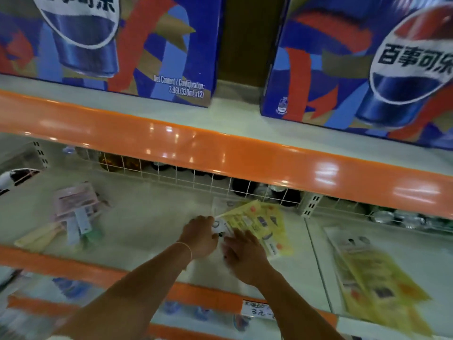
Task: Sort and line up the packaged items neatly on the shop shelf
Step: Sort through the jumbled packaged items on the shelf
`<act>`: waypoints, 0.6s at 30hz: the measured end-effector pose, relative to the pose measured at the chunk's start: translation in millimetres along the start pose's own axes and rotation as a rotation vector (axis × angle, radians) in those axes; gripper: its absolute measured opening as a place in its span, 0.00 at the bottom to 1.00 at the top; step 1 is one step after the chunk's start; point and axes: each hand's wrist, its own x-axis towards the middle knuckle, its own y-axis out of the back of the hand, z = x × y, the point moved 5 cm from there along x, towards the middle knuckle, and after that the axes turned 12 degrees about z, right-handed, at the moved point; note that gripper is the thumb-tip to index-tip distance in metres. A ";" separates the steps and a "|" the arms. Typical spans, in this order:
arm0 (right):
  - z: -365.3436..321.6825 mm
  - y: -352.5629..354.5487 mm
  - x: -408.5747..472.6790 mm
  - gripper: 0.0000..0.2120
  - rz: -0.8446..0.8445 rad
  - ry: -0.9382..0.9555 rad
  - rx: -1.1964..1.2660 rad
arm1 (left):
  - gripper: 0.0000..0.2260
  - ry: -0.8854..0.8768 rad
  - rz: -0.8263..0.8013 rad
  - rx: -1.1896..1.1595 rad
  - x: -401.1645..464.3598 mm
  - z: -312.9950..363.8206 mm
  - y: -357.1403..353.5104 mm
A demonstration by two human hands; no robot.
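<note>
Yellow flat packets [259, 224] sit fanned out in a loose pile on the pale shelf [152, 212], about centre frame, right in front of the white wire grid [196, 177] at the back. Both hands are on that pile. The left hand [199, 235] has its fingers curled onto the packets' left edge, looks like it's pinching the white corner. The right hand [241, 253] is smeared by motion blur; its fingers seem laid out flat over the lower part of the pile.

Left of centre there's a messier heap of pinkish and pastel packets [73, 214], well apart from the yellow ones. Lower right, another stack of yellow packets [372, 283] lies past a thin shelf divider, pretty blurred.

Behind the wire grid you can make out dark bottles or jars, too dim to tell what. Up top, above the orange shelf edge [220, 148], two blue Pepsi cartons [127, 45] stand side by side with a gap between; the left one reads 330mL x12.
</note>
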 end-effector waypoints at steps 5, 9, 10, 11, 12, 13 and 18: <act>12.7 28.8 -6.9 0.12 0.190 -0.194 0.399 | 0.23 0.129 0.054 -0.006 4.6 2.3 -5.0; 23.9 29.3 -8.0 0.15 0.166 -0.378 0.600 | 0.16 0.290 0.021 -0.216 7.5 -1.1 -8.5; 27.2 26.5 -6.6 0.11 0.163 -0.427 0.652 | 0.13 0.323 0.013 -0.255 7.1 -1.1 -7.6; 29.9 25.4 -6.0 0.10 0.168 -0.462 0.694 | 0.13 0.361 -0.005 -0.331 7.8 -1.5 -8.5; 33.3 24.2 -4.9 0.12 0.182 -0.492 0.723 | 0.15 0.407 -0.040 -0.420 8.5 -1.9 -11.1; 35.1 25.7 -5.5 0.15 0.205 -0.521 0.747 | 0.16 0.461 -0.085 -0.506 9.1 -1.9 -15.0; 57.7 34.0 -12.1 0.25 0.380 -0.597 0.778 | 0.10 0.508 -0.214 -0.620 6.1 15.6 -14.6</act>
